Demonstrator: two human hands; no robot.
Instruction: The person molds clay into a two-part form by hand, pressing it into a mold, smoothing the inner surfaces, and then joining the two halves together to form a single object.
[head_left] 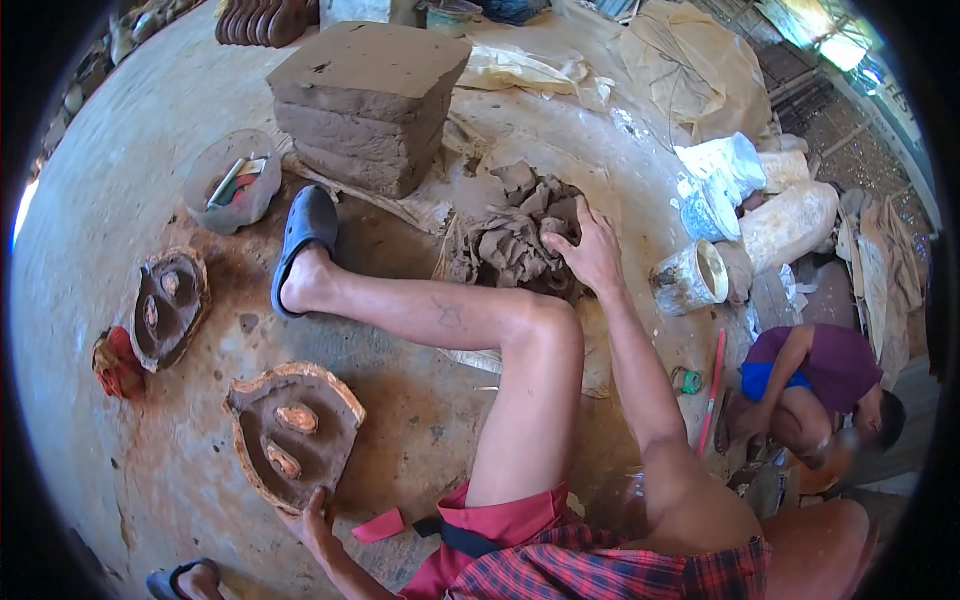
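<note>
Low on the left, my left hand [312, 522] grips the lower rim of a clay-lined mould [345, 440], thumb on the edge and the other fingers mostly hidden. Two oval, orange-brown raised pieces [297, 419] stand up inside its grey clay lining. My right hand [592, 248] reaches forward to a heap of torn clay scraps [520, 240]. Its thumb and fingers are apart at the heap's right side, with no piece seen between them. Farther left on the floor lies a second clay-lined mould [177, 335], of similar shape.
A big stacked clay block [365, 105] stands ahead. Left of it is a clear plastic tub [232, 185] with tools. A red cloth bundle [118, 362] and a pink-red flat piece [379, 526] lie nearby. At right are a stained bucket [690, 278] and a crouching person [815, 370].
</note>
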